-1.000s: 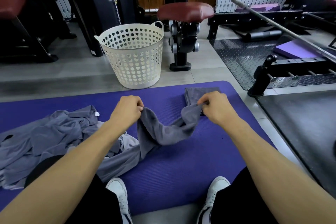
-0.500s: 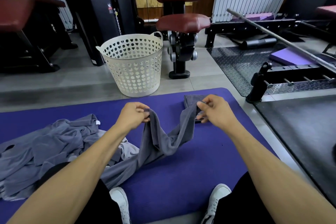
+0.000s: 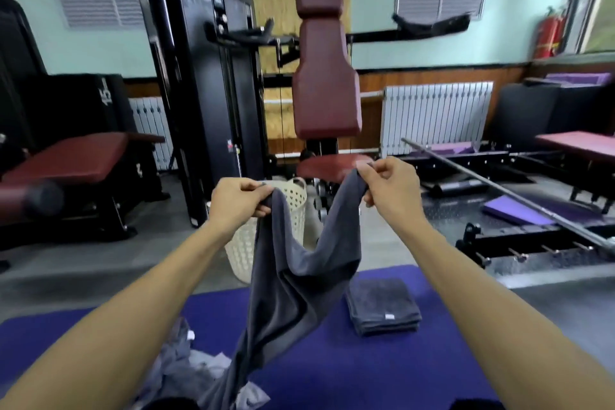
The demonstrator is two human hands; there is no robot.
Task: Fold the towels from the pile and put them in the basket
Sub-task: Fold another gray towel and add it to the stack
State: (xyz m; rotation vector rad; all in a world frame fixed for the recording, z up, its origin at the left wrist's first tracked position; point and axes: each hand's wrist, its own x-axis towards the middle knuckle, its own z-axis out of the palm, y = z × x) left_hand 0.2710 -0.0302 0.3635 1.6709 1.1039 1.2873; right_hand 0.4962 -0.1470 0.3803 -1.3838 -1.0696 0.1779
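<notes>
Towel (image 3: 299,280) is dark grey, soft and kinda fuzzy looking, and it's hanging in the middle of the frame, held up in the air by its top edge. Left hand (image 3: 238,201) has its fingers curled tight around one bunched-up corner, thumb on top. Right hand (image 3: 389,190) is pinching the other corner between thumb and curled fingers, a bit higher up in the frame than the left. Between the two hands the top edge sags into a deep U shape, and the rest of the cloth drops down in long loose folds toward the bottom center, not flat at all, with a darker hem line running along the lower edge.

Down at the lower left the tail end of it runs into the pile (image 3: 186,373) of lighter grey crumpled towels, which has a little white tag sticking out. Can't tell exactly where the held one ends and the heap starts.

Just right of center, lower down, there's a folded stack (image 3: 382,306) of the same dark grey stuff, neat and square, white tag on the front edge. It all sits on a purple mat (image 3: 332,369).

The basket (image 3: 296,210) is cream with round holes, standing on the floor behind the hanging cloth, mostly hidden by it and the left hand.
</notes>
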